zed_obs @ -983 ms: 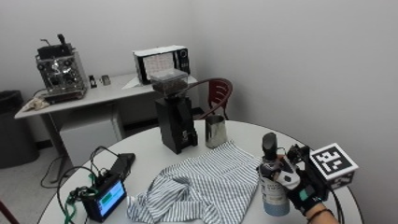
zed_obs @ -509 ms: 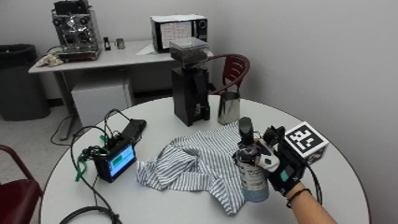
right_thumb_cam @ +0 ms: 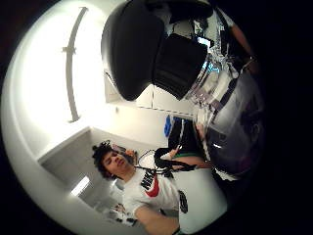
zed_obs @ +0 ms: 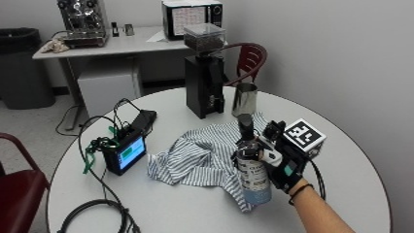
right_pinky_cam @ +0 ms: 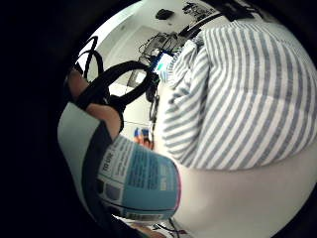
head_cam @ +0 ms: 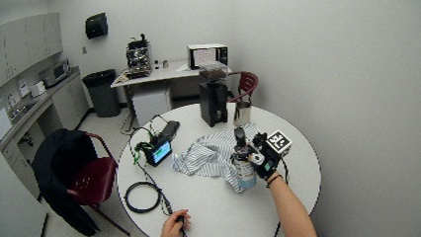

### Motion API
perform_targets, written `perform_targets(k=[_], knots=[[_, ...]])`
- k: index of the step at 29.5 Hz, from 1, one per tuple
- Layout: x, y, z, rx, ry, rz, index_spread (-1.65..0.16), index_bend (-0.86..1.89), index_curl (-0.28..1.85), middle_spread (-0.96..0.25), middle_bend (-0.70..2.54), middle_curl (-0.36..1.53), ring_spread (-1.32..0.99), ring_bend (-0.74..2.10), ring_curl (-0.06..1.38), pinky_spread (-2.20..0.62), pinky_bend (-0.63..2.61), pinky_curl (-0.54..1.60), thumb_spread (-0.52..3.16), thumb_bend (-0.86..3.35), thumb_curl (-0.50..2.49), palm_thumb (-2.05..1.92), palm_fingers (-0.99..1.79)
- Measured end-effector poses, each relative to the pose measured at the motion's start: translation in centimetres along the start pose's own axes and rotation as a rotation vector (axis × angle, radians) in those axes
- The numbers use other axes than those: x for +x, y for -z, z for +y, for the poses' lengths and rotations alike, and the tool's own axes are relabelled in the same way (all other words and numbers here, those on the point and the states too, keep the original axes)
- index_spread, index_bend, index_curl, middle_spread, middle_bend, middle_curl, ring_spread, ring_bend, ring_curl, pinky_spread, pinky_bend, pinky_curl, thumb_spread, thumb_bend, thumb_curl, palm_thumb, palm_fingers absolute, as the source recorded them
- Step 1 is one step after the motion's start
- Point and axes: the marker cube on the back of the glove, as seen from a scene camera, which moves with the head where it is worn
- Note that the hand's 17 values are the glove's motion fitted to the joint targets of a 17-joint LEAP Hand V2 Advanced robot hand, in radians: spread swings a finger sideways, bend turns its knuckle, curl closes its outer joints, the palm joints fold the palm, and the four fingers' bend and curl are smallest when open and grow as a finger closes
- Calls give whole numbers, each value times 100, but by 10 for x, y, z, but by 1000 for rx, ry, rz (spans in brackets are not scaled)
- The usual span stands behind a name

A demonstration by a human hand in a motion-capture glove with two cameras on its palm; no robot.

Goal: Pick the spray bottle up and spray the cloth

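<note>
A spray bottle (zed_obs: 252,170) with a black spray head and a blue-and-white label stands upright at the near right edge of the striped cloth (zed_obs: 194,158). My gloved right hand (zed_obs: 283,162) grips the bottle's body from the right side. The cloth lies crumpled in the middle of the round white table (zed_obs: 336,145). In the wide outside view the hand (head_cam: 264,159) holds the bottle (head_cam: 243,165) beside the cloth (head_cam: 204,157). The little finger side palm view shows the bottle's label (right_pinky_cam: 141,181) close by, and the cloth (right_pinky_cam: 242,94) beyond it. The thumb side palm view shows the bottle's spray head (right_thumb_cam: 151,54).
A black coffee grinder (zed_obs: 204,80) and a steel cup (zed_obs: 244,99) stand behind the cloth. A small screen device (zed_obs: 127,153) with cables (zed_obs: 97,213) sits at the table's left. A red chair (zed_obs: 16,189) is at the left. A bare left hand (head_cam: 175,224) rests at the table's front edge.
The outside view has shifted and now looks more steeply down on the table. The hand still grips the bottle, which now stands closer in over the cloth's right edge.
</note>
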Motion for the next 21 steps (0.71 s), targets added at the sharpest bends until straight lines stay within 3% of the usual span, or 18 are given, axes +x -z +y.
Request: perform_targets(k=[9, 17, 21], knots=[[2, -3, -4, -4, -7, -5, -20, 8, 19, -5, 38, 46, -8, 64, 43, -4, 42, 39, 85, -3, 59, 80, 112], [-55, 12, -21, 17, 83, -22, -19, 8, 19, -4, 39, 46, -8, 65, 43, -5, 43, 39, 86, -3, 59, 80, 114], [-40, 13, -22, 10, 57, -27, -19, 7, 19, -4, 40, 46, -8, 66, 43, -5, 44, 39, 85, -3, 59, 79, 114]])
